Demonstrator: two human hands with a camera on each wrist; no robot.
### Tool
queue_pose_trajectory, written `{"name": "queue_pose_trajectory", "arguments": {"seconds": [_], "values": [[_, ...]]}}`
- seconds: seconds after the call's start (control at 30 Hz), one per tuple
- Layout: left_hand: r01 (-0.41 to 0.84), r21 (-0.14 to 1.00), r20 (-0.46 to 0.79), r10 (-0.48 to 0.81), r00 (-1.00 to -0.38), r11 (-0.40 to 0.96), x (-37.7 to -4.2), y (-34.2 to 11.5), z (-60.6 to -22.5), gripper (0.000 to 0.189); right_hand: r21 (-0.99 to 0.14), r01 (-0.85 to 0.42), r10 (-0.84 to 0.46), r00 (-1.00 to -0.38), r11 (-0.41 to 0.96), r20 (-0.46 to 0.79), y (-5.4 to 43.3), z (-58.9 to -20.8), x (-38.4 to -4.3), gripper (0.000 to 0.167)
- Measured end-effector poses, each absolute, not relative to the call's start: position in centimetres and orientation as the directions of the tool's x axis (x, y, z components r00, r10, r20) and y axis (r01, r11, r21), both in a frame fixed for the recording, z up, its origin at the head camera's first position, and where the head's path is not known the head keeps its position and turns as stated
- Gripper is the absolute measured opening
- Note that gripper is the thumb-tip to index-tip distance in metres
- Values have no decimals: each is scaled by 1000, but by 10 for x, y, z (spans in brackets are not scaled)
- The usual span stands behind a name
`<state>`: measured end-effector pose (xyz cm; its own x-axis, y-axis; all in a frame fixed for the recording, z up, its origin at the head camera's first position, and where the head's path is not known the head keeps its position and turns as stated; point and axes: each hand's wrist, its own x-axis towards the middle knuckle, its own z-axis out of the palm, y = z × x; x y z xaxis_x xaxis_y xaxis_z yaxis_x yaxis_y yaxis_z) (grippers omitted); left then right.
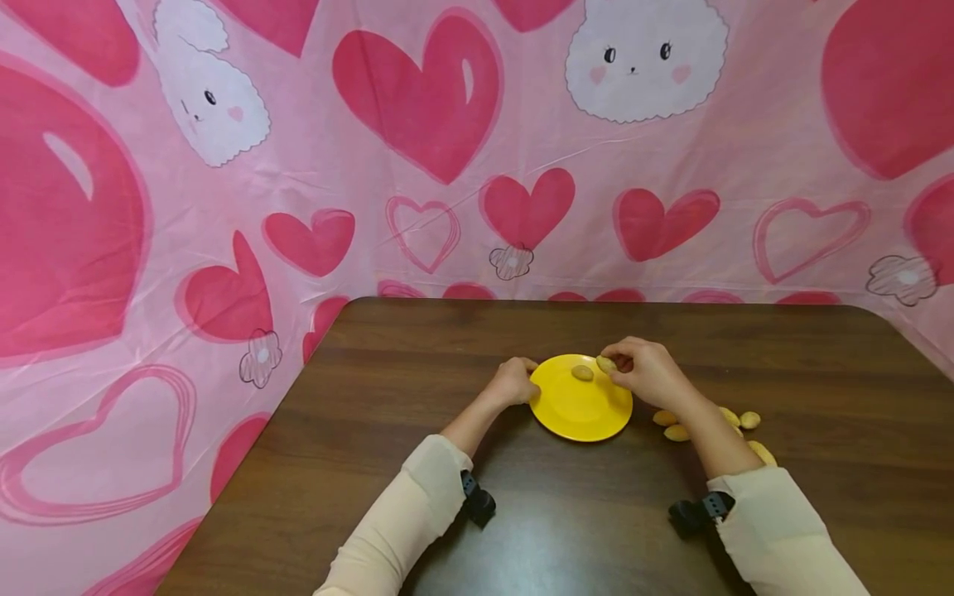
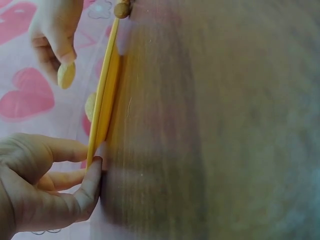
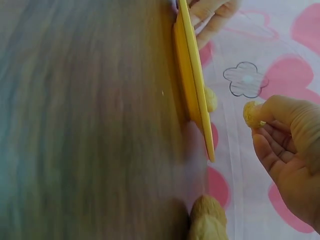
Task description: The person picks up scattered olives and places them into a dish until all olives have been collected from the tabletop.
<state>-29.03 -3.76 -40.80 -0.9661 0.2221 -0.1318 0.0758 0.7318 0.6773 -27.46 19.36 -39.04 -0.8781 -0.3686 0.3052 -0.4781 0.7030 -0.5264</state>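
Observation:
A round yellow plate (image 1: 581, 414) lies on the brown table, with one small oval yellowish-brown piece (image 1: 582, 373) on it toward the far side. My left hand (image 1: 513, 382) pinches the plate's left rim, fingers and thumb to either side of the edge in the left wrist view. Above the plate's far right rim, my right hand (image 1: 647, 372) holds another oval piece (image 3: 251, 114) between thumb and fingertips. Both wrist views show this rough, pale yellow piece raised over the level of the plate.
Several more oval pieces (image 1: 676, 433) lie loose on the table (image 1: 417, 364) right of the plate, partly hidden under my right forearm. A pink cloth (image 1: 440, 240) with hearts hangs behind the table and along its left side.

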Motion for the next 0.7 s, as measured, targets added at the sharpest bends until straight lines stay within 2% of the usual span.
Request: {"name": "queue_pose_trajectory", "arguments": {"seconds": [0.33,0.7], "values": [[73,673,-135,219,-966,736,-290,-38,-408,41,-542,-471,-386,-882,696,270,175,-394,-282,23],[67,670,-137,212,-968,740,-291,-37,-409,41,-523,-455,-432,-885,721,174,153,-396,-287,21]]}}
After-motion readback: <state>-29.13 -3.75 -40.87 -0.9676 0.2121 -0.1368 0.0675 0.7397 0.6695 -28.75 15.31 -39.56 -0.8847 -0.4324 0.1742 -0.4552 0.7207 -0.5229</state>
